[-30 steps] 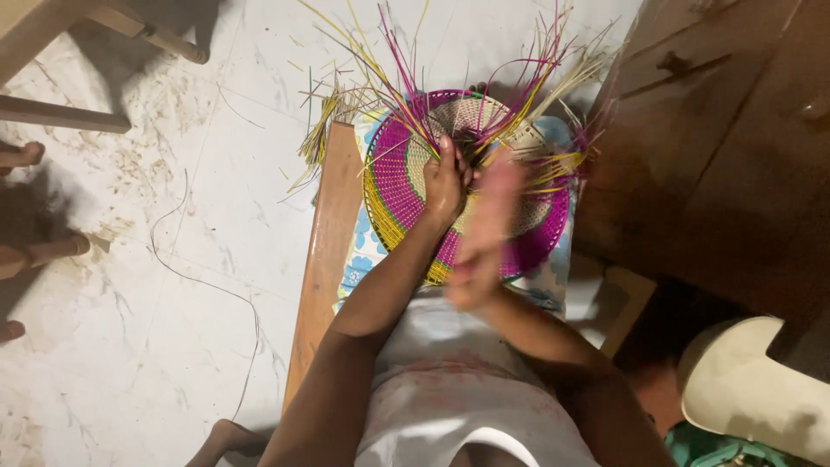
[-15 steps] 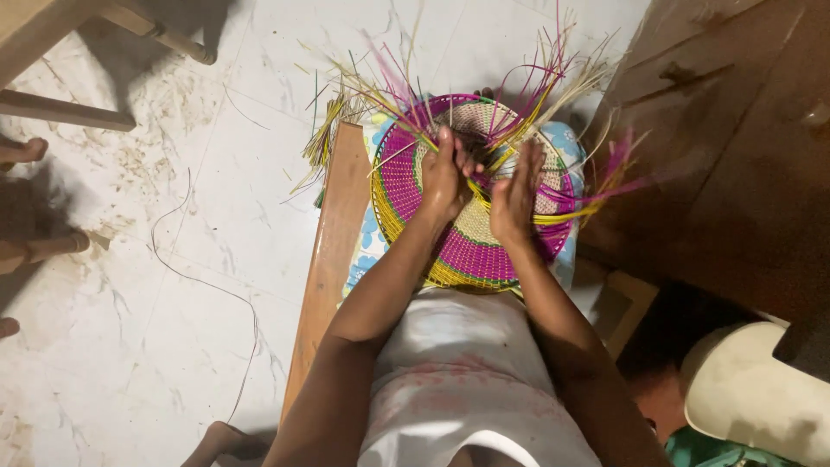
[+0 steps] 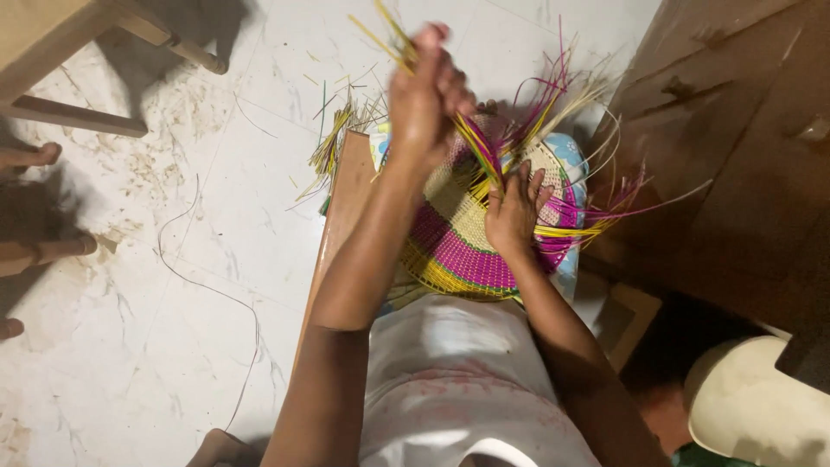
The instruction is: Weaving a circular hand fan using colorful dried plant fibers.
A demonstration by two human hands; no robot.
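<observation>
In the left hand's (image 3: pixel 425 95) closed grip runs a bundle of yellow and pink straw strands (image 3: pixel 474 143), fingers clamped together around it. The bundle's long axis slants: from the grip its loose tips stick up and away to the far left, and below the grip it runs down and to the right into the round woven mat (image 3: pixel 467 238). That mat lies flat on the person's lap, just under and nearer than the raised grip, its rings in pink, yellow and pale straw. The right hand (image 3: pixel 514 212) lies on the mat just right of and below the left grip, fingers spread a little and pressed onto the weave where the bundle comes out; whether it pinches a strand cannot be told. Unwoven strands (image 3: pixel 596 186) fan out from the mat's far rim, pointing up and right, away from both hands, pink ones reaching furthest right. A blue patterned cushion (image 3: pixel 566 156) shows beneath the mat's right edge. Left of the grip, a long wooden board (image 3: pixel 346 199) runs toward the person, with a tuft of cut straw (image 3: pixel 333 147) at its far end. Beyond it lies a pale marbled floor (image 3: pixel 173 259) with a thin loose strand (image 3: pixel 203 281) curving across it. Right of the hands stands dark wooden furniture (image 3: pixel 735 130), and a cream plastic seat (image 3: pixel 752 406) sits at the near right corner.
</observation>
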